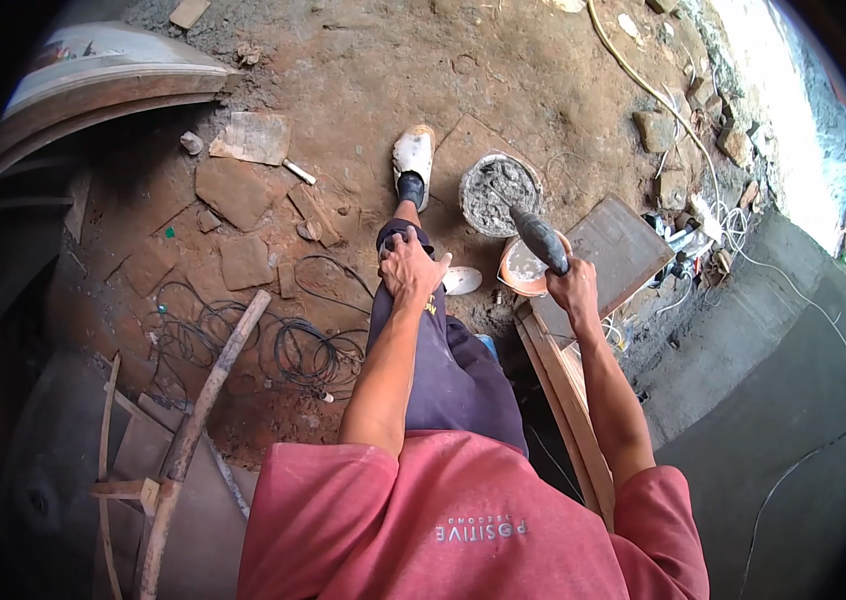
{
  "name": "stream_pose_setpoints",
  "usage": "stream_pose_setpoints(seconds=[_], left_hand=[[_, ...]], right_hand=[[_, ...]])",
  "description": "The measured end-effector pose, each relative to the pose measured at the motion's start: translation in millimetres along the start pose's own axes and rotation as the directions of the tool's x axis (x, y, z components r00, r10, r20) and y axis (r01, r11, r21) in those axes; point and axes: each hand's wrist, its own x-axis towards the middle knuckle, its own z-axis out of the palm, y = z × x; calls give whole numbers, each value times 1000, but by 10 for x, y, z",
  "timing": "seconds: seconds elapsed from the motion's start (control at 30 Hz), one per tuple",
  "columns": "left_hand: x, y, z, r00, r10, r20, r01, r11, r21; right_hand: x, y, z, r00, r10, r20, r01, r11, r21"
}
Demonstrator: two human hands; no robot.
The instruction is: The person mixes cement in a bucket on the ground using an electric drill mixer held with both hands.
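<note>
My right hand [573, 286] is closed round the handle of a dark grey power drill [540, 240]. The drill points down towards a bucket [467, 205] of wet grey mortar [499, 192], and a thin rod seems to run from its nose into the mix. Beside the bucket stands a second round container [521, 268] with whitish residue inside, partly hidden by the drill. On my raised knee lies my left hand [410, 268], empty, its fingers spread over the dark trousers [443, 370].
Black cable [313, 350] lies coiled on the dirt floor to the left, near a long wooden pole [198, 430]. A flat board [613, 245] and planks [565, 410] are close to my right arm. Broken slabs [238, 190] and a pale hose [643, 85] lie farther off.
</note>
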Motion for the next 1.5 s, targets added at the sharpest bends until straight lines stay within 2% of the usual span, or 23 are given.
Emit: stream_pose_setpoints(seconds=[0.07,0.13,0.17,0.33,0.4,0.6,0.8,0.87,0.93,0.97,1.1,1.17,1.33,1.4,1.5], left_hand=[[6,-6,8,1000,-6,10,6,1000,1],[9,-49,44,999,20,-37,-16,995,103],[13,-69,68,999,23,-34,-20,996,82],[-7,-39,-7,1000,22,-14,-21,998,62],[-29,-20,-27,1000,11,-19,-12,1000,-9],[-38,10,-30,1000,11,-14,-11,1000,24],[-28,-7,5,1000,1,-1,-1,1000,5],[-55,-11,47,1000,-6,11,6,1000,-8],[-68,-27,50,999,16,-49,-12,997,71],[-66,-37,54,999,16,-36,-14,998,68],[-54,-39,68,1000,-4,15,4,1000,10],[-77,-38,47,1000,3,-1,-3,999,48],[-61,-17,32,1000,2,18,-3,1000,21],[-79,-12,42,1000,5,28,-6,1000,16],[-71,-8,64,1000,0,12,0,1000,14]], right_hand=[[122,51,192,1000,26,10,-26,999,-21],[161,61,290,999,-14,-45,13,1000,-17],[174,98,297,999,23,-23,-23,999,-38],[57,-17,18,999,36,-14,-37,998,-59],[-54,-16,-99,996,90,13,-88,993,-77],[-499,10,-435,996,75,-56,-77,996,-35],[-849,24,-665,982,165,-90,-162,986,39],[-813,98,-579,975,210,-67,-208,978,33],[-658,165,-386,974,218,-58,-217,976,25],[-542,282,-220,981,186,-57,-188,982,-28],[-143,278,199,986,157,-62,-159,987,-26],[-55,224,295,985,111,-136,-114,993,-19],[-146,202,-63,991,99,-94,-97,995,24],[-317,133,-325,985,161,-58,-159,987,32],[-594,85,-603,989,116,-94,-114,993,26]])
